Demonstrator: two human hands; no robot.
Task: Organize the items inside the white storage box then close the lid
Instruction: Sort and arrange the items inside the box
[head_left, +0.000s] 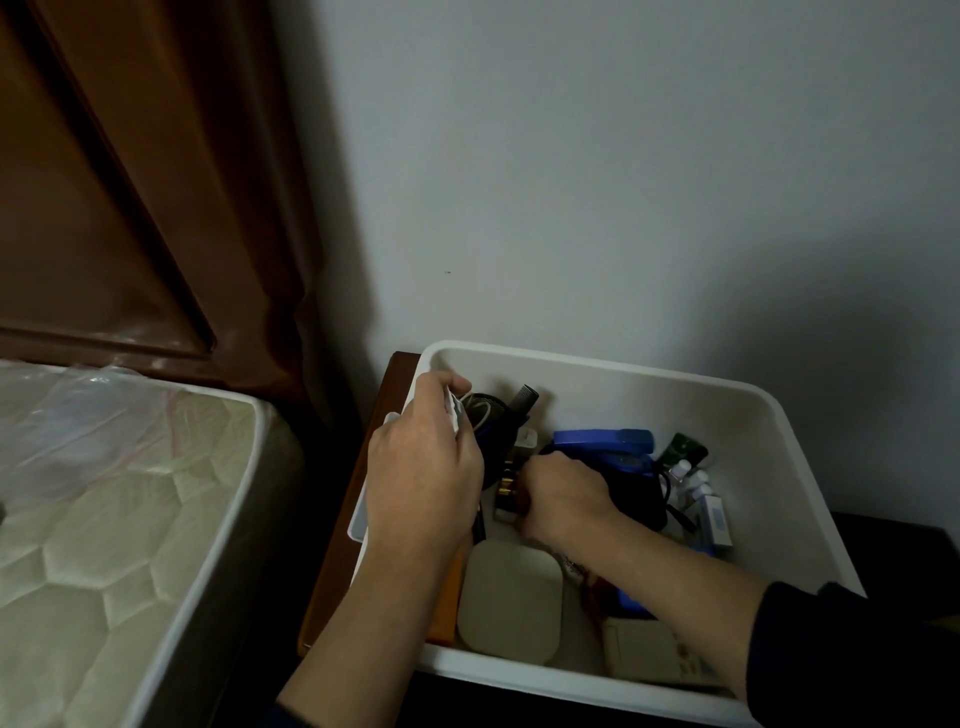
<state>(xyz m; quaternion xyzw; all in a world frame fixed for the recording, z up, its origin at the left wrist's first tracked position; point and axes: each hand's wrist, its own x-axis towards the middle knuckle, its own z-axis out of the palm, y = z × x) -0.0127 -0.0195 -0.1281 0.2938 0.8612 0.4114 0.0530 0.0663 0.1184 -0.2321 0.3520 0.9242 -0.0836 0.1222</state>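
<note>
The white storage box stands open on a brown nightstand; no lid is visible. My left hand is over the box's left side, closed on a small white item with a cable. My right hand reaches into the middle, fingers curled around a dark object next to gold-and-black batteries. Inside lie a blue stapler, a black comb, a pale rounded square case, small white bottles, an orange flat item and a white remote.
A mattress in clear plastic lies to the left, with a dark gap between it and the nightstand. A brown headboard rises behind it. A grey wall backs the box. Dark furniture sits at the right.
</note>
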